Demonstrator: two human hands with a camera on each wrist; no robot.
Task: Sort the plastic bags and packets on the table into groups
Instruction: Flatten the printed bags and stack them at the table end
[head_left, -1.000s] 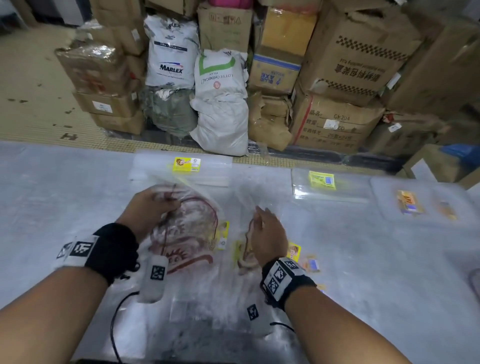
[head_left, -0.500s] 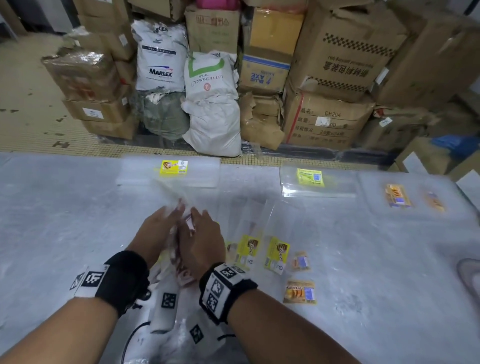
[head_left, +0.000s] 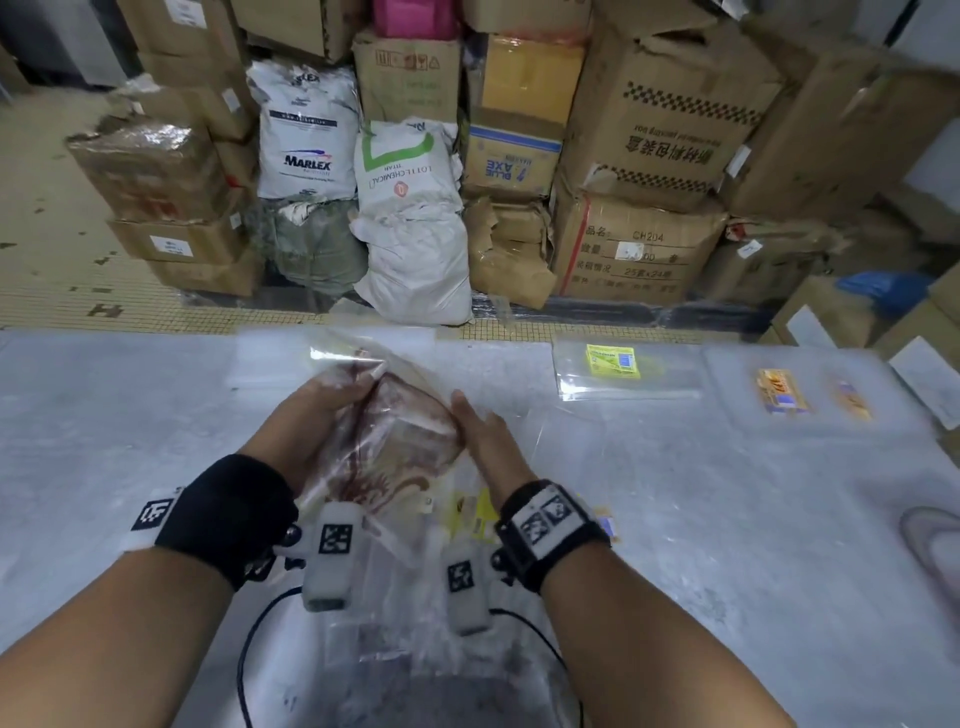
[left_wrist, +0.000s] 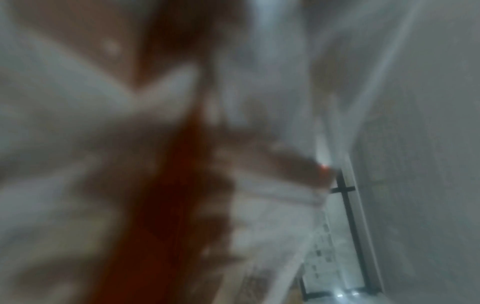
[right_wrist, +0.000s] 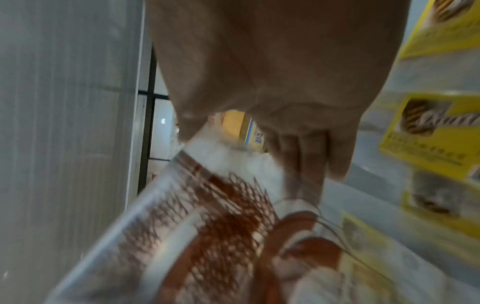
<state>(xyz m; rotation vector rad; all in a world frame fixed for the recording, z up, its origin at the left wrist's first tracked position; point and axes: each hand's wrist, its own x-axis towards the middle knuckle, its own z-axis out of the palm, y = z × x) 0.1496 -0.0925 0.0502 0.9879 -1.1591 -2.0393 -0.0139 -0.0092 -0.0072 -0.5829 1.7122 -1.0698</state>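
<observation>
Both hands hold up a bunch of clear plastic bags with red-brown print (head_left: 400, 441) above the grey table (head_left: 727, 545). My left hand (head_left: 332, 402) grips the bunch's left side, fingers curled over its top edge. My right hand (head_left: 480, 431) lies flat against the right side with straight fingers. The right wrist view shows the red-printed bags (right_wrist: 221, 236) under the right hand (right_wrist: 298, 144). The left wrist view is a blur of plastic and red print. Small packets with yellow labels (head_left: 475, 514) lie on the table under the hands.
A stack of clear bags with a yellow label (head_left: 613, 361) lies at the back right, orange-labelled packets (head_left: 782, 397) further right. Another clear stack (head_left: 270, 358) sits at the back left. Cardboard boxes (head_left: 670, 130) and white sacks (head_left: 410, 208) stand behind the table.
The hands came together, gathered the red-printed bags and lifted them off the table toward its far side. The yellow-labelled packets stayed on the table.
</observation>
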